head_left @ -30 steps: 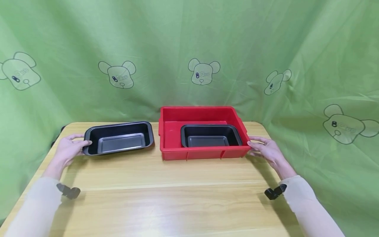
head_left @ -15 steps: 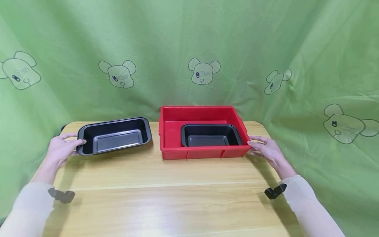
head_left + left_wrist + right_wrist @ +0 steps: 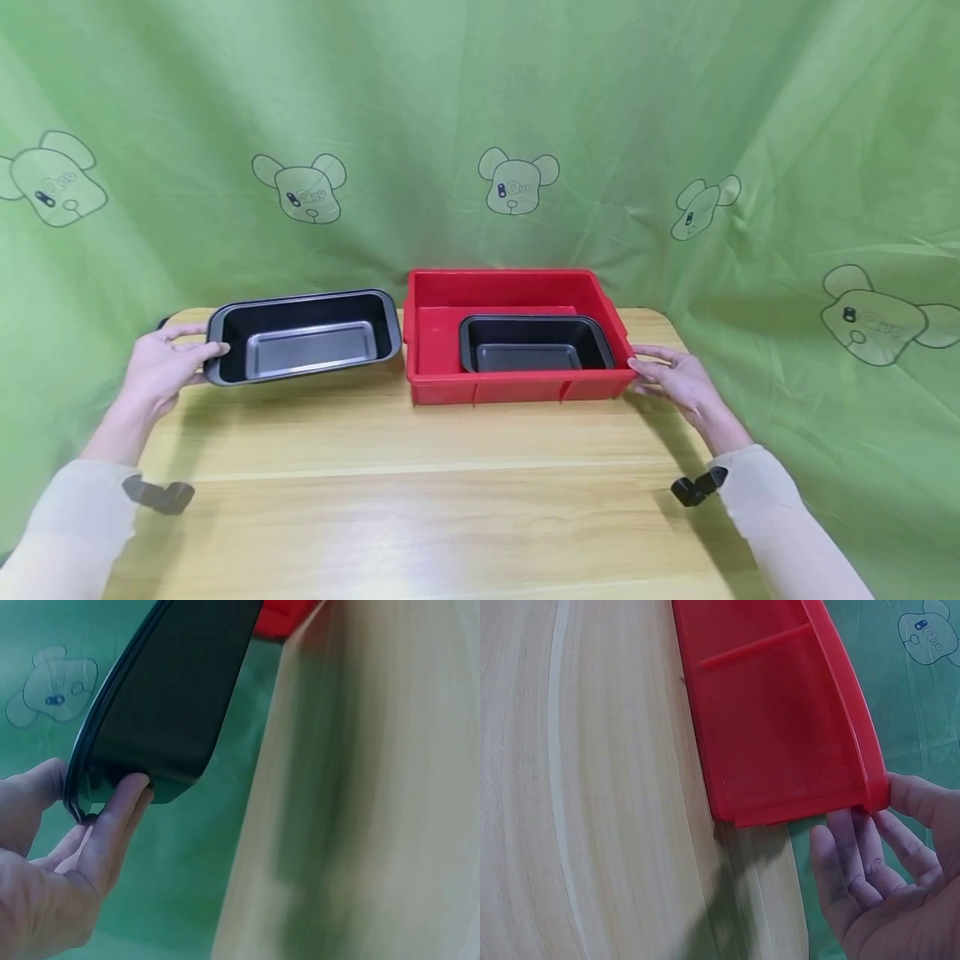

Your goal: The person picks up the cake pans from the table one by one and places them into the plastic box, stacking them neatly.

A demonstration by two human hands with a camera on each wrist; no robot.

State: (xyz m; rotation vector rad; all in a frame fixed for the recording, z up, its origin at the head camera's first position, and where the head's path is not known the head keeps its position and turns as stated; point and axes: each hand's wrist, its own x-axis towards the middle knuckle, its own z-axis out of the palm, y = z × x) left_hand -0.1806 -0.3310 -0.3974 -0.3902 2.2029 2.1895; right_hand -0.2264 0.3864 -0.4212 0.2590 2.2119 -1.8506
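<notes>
My left hand [image 3: 161,367] pinches the left end of a black loaf pan [image 3: 311,348], thumb inside the rim and fingers under it. In the left wrist view the pan [image 3: 165,697] hangs above the table, its right end tilted slightly up. A red plastic bin [image 3: 442,390] stands to its right, and the pan's right end comes close to the bin's left wall. Inside the bin lies a second black loaf pan [image 3: 528,357]. My right hand [image 3: 675,382] holds the bin's front right corner, with the thumb on the rim [image 3: 876,791] and fingers below it.
Both containers are toward the back of a light wooden table [image 3: 420,500]. Behind it and along the sides hangs a green curtain [image 3: 405,108] with printed bear faces. Each wrist carries a small black camera mount [image 3: 161,494].
The loaf pan in my left hand first moved left and rose, then shifted back right and up toward the bin. My right hand and the red bin have stayed in place.
</notes>
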